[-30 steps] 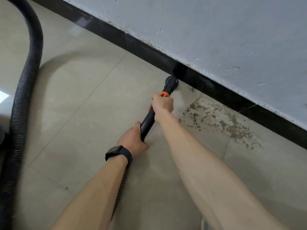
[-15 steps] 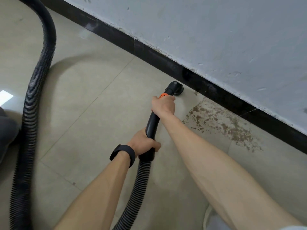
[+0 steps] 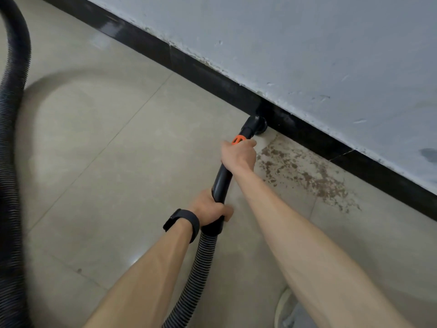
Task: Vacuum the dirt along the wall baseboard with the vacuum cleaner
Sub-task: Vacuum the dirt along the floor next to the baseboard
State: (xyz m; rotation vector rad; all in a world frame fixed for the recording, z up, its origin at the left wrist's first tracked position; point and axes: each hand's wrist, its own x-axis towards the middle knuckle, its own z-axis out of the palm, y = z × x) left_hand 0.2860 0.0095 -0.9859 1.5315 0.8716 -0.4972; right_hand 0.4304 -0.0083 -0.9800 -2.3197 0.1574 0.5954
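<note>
A black vacuum wand [image 3: 222,179] with an orange ring [image 3: 238,139] points at the wall. Its round nozzle [image 3: 255,125] sits on the floor against the black baseboard [image 3: 314,136]. My right hand [image 3: 240,155] grips the wand just below the orange ring. My left hand [image 3: 210,209], with a black watch on the wrist, grips the wand's lower end where the ribbed hose [image 3: 197,268] joins. Brown dirt [image 3: 305,176] is scattered on the tiles along the baseboard, right of the nozzle.
The hose loops away and back down the left edge [image 3: 11,162]. The pale grey wall [image 3: 307,55] is scuffed above the baseboard. Beige floor tiles [image 3: 106,150] stretch to the left. A pale shoe tip [image 3: 287,311] shows at the bottom.
The nozzle pulled a little away from the baseboard, then returned against it. My left hand slid down the wand to the hose joint. The view shifted slightly.
</note>
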